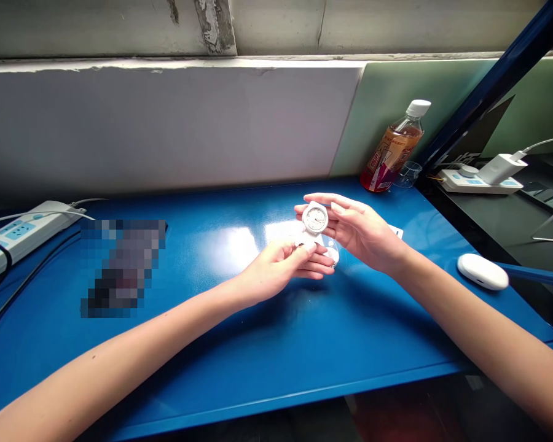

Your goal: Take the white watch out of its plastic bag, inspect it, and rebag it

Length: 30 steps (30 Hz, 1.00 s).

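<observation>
Holding a white watch (314, 219), both hands; bottle (393, 150) part-full of reddish drink.

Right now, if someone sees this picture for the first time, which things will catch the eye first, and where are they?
First comes the white wristwatch, held up over the middle of the glossy blue table by the left hand and the right hand. Next is the bottle of reddish drink leaning at the table's far right corner. A white power strip lies at the far left edge, and a white oval case at the right edge.
</observation>
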{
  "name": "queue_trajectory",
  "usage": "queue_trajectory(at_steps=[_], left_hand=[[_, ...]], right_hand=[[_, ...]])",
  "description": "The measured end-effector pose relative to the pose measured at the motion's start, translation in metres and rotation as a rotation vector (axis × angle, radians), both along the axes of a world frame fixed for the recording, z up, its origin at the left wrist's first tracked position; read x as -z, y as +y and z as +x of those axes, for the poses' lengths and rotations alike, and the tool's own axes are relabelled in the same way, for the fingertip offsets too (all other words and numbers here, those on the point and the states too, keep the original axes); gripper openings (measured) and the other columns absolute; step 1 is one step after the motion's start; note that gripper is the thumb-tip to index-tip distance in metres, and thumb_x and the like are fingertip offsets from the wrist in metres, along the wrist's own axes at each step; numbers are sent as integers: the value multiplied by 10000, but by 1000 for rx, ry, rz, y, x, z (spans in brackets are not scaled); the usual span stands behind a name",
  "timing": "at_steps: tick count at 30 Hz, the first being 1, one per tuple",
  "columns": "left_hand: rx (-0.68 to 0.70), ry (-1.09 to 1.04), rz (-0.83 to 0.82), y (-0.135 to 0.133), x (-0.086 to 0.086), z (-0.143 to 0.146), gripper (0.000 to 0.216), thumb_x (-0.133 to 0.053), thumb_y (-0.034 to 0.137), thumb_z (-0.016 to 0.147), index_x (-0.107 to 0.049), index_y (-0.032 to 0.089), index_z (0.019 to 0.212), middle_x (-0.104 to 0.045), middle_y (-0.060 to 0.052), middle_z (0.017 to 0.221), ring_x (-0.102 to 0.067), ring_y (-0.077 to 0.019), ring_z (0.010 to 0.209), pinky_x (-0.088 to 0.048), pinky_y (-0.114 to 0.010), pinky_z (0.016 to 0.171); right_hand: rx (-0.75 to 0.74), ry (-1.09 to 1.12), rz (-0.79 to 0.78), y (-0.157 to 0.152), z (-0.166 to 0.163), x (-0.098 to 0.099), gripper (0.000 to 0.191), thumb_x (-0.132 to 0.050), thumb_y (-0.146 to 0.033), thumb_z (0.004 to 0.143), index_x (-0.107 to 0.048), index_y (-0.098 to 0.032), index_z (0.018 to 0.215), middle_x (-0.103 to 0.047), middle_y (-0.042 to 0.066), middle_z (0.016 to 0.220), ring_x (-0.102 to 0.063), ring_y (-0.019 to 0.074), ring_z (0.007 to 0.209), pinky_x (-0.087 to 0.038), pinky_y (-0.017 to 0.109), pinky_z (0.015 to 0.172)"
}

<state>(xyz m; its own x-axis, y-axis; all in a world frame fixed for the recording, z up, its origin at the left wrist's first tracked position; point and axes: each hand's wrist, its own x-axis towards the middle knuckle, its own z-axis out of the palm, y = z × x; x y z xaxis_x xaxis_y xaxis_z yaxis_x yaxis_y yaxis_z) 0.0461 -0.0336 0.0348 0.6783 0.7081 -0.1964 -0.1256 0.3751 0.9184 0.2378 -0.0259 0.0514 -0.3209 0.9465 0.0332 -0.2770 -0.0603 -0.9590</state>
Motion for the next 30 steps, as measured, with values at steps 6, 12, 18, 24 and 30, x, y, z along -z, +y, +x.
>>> queue_trajectory(at_steps=[6, 12, 18, 24, 30], left_hand=[[-83, 30, 61, 10, -3, -4, 444, -706, 515, 886, -716, 102, 1048, -772, -164, 1013, -747, -270, 941, -577, -414, 906], [-197, 276, 498, 11, 6, -10, 332, -561, 416, 981, -706, 136, 1085, -750, -131, 1070, -715, -269, 1003, -550, -390, 920], [-203, 624, 1210, 18, 20, -22, 338, -513, 207, 935, -649, 136, 1236, -722, -133, 1165, -707, -267, 1010, -559, -354, 873], [-229, 693, 1682, 16, 29, -21, 318, -436, 193, 1003, -564, 90, 1274, -709, -182, 1195, -698, -281, 1095, -594, -402, 903], [-256, 687, 1780, 17, 28, -15, 260, -480, 191, 999, -574, 125, 1232, -718, -155, 1168, -693, -279, 1093, -577, -422, 942]], right_hand=[[249, -198, 183, -6, 20, 12, 264, -647, -395, 927, -706, -248, 1138, -776, 49, 1005, -715, 228, 987, -538, 421, 978], [327, -325, 295, -9, 25, 14, 254, -628, -408, 946, -718, -231, 1103, -744, 36, 836, -697, 199, 794, -575, 362, 801], [229, -387, 339, -14, 23, 19, 323, -601, -409, 968, -670, -218, 1219, -743, 30, 847, -679, 168, 729, -569, 317, 705], [212, -579, 447, -22, 17, 26, 275, -665, -395, 925, -738, -238, 1139, -771, 38, 1009, -692, 183, 808, -566, 312, 731], [239, -608, 464, -23, 16, 28, 163, -712, -326, 878, -763, -247, 1011, -774, 24, 987, -693, 199, 848, -559, 302, 705]])
